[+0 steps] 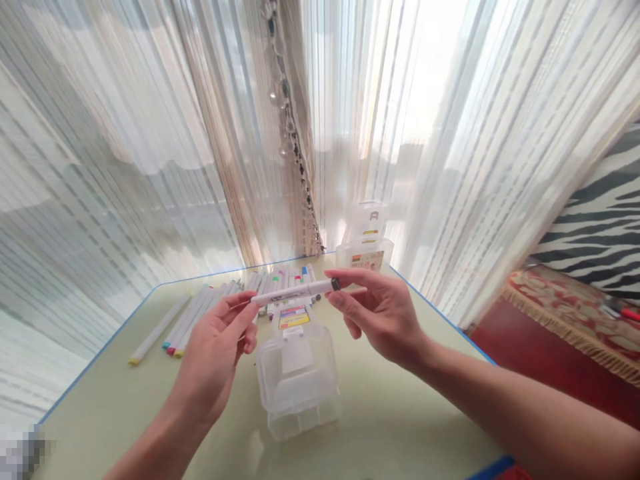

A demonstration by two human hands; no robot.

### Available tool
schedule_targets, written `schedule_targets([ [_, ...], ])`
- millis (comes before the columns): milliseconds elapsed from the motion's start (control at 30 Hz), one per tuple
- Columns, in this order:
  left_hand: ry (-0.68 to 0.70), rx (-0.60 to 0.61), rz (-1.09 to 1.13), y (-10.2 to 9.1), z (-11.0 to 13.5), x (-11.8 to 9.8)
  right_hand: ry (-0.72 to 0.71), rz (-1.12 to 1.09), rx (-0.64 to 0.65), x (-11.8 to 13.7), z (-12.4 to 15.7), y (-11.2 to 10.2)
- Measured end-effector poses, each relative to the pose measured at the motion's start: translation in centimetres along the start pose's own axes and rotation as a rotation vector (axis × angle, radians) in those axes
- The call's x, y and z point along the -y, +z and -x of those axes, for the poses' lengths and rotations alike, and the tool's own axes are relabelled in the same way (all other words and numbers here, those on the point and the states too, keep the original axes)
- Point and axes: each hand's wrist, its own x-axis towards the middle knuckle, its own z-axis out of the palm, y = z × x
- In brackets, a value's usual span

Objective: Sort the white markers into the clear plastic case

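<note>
"What's hidden mid-frame?"
"The right hand (383,313) covers the lower edge of the rear plastic box (369,220). The held marker (300,292), its print too small to read, partly hides the markers (281,275) behind."
"And the edges?"
"Lower left, a pixelated patch (23,450). The zebra-striped surface (600,200) is cut off at right."

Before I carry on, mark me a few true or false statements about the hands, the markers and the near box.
1. The left hand and right hand hold one marker between them. True.
2. That marker is held upright. False: it lies nearly level between the hands.
3. Loose markers lie on the table. True.
4. The near box rests on the table. True.
5. The near box is solid black. False: it is see-through.
</note>
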Motion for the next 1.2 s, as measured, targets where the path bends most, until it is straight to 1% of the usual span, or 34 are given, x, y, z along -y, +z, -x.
schedule_targets([
  [200, -0.027, 0.014, -0.038, -0.2, -0.2, 0.4, 0.000, -0.071, 0.027, -0.1, 0.0, 0.0],
  [367, -0.019, -0.003, 0.010, 0.0, -0.1, 0.3, 0.000, -0.033, 0.009, 0.0, -0.1, -0.2],
  [467, 0.021, -0.019, 0.067, 0.1, 0.0, 0.0, 0.007, 0.032, -0.040, 0.0, -0.3, -0.5],
  [567, 0.073, 0.002, 0.096, 0.2, 0.3, -0.3, -0.008, 0.096, -0.090, -0.1, -0.5, -0.6],
  [733, 0.162, 0.019, 0.121, 0.3, 0.7, -0.5, 0.017, 0.147, -0.116, -0.3, -0.8, -0.9],
  [900, 0.219, 0.047, 0.113, 0.3, 1.0, -0.6, 0.055, 0.113, -0.132, -0.9, -0.8, -1.2],
  [1033, 0.223, 0.071, 0.113, 0.3, 1.0, -0.7, 0.073, 0.083, -0.118, -1.3, -0.6, -1.4],
  [1200, 0.239, 0.107, 0.110, 0.2, 1.1, -0.8, 0.035, 0.055, -0.104, -1.3, -0.6, -1.6],
])
